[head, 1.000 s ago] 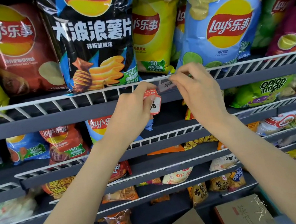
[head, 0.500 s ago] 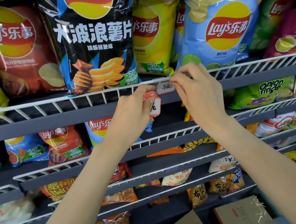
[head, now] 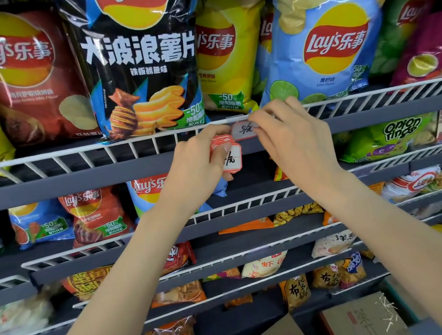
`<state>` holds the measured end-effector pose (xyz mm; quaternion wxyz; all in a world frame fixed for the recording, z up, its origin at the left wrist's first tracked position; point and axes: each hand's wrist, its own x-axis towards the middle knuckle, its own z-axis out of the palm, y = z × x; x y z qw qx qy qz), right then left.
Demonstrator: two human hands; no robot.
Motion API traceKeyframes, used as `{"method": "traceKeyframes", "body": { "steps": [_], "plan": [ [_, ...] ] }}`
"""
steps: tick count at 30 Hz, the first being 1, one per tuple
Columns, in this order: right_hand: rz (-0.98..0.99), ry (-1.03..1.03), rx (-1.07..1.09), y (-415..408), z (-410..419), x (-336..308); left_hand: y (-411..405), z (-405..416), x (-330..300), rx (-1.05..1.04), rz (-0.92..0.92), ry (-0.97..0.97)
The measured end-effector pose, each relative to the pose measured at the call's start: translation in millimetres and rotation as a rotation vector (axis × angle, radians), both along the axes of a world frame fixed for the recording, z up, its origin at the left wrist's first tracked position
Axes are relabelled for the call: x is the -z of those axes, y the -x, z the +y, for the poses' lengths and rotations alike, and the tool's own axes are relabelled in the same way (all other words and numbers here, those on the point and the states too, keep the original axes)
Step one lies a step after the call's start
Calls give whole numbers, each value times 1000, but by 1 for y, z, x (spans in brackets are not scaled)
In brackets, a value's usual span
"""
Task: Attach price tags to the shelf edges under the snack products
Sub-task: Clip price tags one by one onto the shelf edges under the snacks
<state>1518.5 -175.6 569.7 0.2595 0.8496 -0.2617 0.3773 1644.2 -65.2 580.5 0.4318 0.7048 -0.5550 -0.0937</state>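
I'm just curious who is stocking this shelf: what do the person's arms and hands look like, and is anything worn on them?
Both forearms are bare all the way to the bottom edge of the picture; no sleeves show. The left hand and the right hand wear no gloves. I can see no rings, watch or bracelet. The fingernails that show look short and unpainted.

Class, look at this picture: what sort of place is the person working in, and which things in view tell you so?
Most likely a small shop's snack aisle. Tiered shelves with white wire rails hold rows of crisp bags, and the left hand holds a stack of handwritten price tags while the right hand fits one tag to the rail.
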Motion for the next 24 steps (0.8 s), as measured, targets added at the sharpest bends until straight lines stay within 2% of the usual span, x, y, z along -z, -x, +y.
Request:
{"method": "traceKeyframes", "body": {
  "steps": [4, 9, 24],
  "plan": [
    [66, -70, 4, 2, 2, 1, 3, 2, 0, -3, 24, 11],
    [50, -153, -40, 2, 8, 3, 2, 3, -1, -1, 13, 6],
    [40, -96, -29, -3, 13, 5, 2, 4, -2, 24, 62, -8]
  ]
}}
